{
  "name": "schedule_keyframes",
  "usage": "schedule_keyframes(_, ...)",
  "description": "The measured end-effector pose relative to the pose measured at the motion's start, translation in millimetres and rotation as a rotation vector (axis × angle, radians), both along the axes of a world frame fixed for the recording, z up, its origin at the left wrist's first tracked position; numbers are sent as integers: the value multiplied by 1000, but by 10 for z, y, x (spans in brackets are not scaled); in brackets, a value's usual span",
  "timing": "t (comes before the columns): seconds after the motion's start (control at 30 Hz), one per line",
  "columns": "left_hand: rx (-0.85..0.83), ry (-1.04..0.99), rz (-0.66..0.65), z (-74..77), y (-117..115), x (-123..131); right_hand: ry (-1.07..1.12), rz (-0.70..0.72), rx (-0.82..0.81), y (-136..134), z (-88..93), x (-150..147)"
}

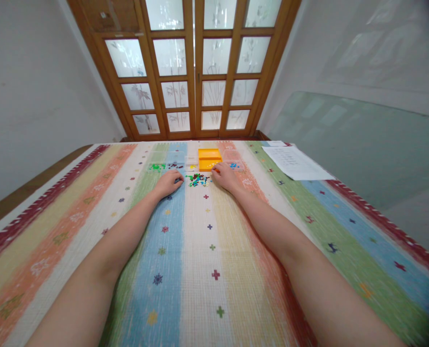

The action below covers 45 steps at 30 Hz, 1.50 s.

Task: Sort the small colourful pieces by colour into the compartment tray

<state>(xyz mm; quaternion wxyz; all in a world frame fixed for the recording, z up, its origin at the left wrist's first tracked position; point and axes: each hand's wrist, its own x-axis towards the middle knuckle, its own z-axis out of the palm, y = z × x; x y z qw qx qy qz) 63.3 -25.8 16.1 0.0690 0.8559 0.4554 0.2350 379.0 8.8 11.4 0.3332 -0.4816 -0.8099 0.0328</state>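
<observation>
A small pile of mixed coloured pieces (pixel 197 180) lies on the striped cloth between my hands. My left hand (pixel 169 183) rests just left of the pile, fingers curled in; whether anything is in them is hidden. On the other side, my right hand (pixel 224 176) has its fingers drawn together at the front edge of an open orange box (pixel 210 153). What they hold, if anything, is too small to make out. Behind my left hand, clear boxes hold green pieces (pixel 157 166), dark pieces (pixel 174 166) and yellow pieces (pixel 192 167). Blue pieces (pixel 234 165) sit in a clear box behind my right hand.
Printed white paper sheets (pixel 296 163) lie at the far right of the table. The striped tablecloth (pixel 200 250) covers the table up to its far edge. Beyond stand wooden doors with glass panes (pixel 196 67), and a greenish glass panel (pixel 359 144) leans at the right wall.
</observation>
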Motion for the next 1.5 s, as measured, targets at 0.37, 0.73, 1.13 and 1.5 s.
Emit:
schedule_keyframes(0.37,32,-32,45,-54,47,-61,-1,14,9,11,-14,12)
schedule_keyframes(0.73,2,-47,62,-62,66,-80,-2,7,3,31,-34,11)
schedule_keyframes(1.13,-55,-317,222,-92,98,-113,-7,10,20,39,-46,16)
schedule_keyframes(1.5,49,-701,592,-194,331,-469,2,12,17,37,-59,20)
